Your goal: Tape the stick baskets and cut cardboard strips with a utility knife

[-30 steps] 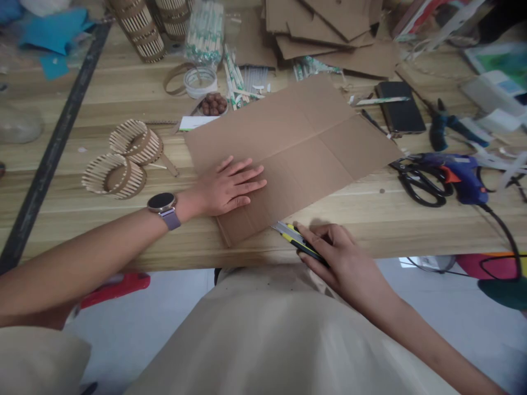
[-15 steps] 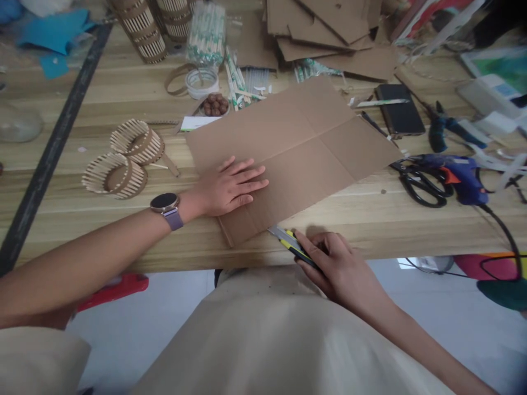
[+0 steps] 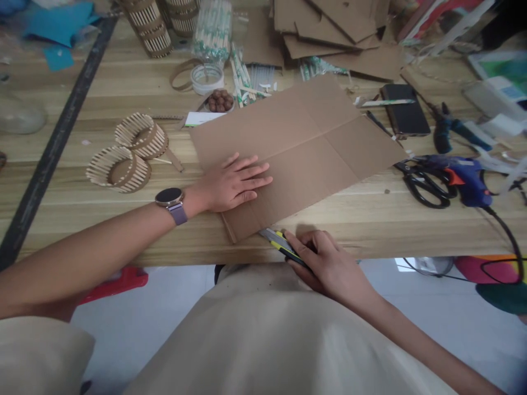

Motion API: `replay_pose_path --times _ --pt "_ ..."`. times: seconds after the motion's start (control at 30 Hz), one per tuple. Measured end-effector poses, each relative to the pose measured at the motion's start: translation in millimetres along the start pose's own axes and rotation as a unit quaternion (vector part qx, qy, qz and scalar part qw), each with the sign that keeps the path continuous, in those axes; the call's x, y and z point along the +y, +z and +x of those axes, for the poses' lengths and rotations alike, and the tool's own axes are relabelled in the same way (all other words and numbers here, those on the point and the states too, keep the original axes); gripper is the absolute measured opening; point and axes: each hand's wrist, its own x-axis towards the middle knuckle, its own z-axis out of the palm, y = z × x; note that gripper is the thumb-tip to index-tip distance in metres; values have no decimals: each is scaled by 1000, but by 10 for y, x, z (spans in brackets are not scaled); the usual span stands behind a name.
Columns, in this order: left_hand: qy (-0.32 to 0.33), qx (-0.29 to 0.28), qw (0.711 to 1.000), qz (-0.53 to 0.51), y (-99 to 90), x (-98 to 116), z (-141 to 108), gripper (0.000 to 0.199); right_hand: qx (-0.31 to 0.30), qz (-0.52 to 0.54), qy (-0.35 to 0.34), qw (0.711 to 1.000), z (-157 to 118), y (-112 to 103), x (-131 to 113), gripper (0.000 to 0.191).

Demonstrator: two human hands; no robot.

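Observation:
A creased sheet of brown cardboard lies at a slant on the wooden table. My left hand presses flat on its left part, fingers spread. In my right hand is a yellow-and-black utility knife, its blade pointing left at the cardboard's near edge. The blade's tip is hidden under that edge. Left of the sheet stand two small round baskets made of cardboard and light sticks.
To the right lie black scissors, a blue glue gun, pliers and a black notebook-like object. Behind are stacked cardboard pieces, a tape roll and brown balls. A long dark ruler runs along the left.
The knife and my right hand have slid a little left along the cardboard's near edge. My left hand stays flat on the sheet. The whole view has shifted slightly.

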Motion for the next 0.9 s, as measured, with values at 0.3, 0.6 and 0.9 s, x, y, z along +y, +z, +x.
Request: replay_pose_path --times 0.3,0.6,0.9 --pt "-1 -7 1000 0 -33 34 16 50 -7 -3 -29 1000 58 -20 -3 41" --pt "6 7 1000 -2 -10 21 9 49 -1 29 -14 999 -25 139 -71 43" --pt "11 7 1000 -8 -12 24 15 49 -9 25 -40 999 83 167 -104 39"
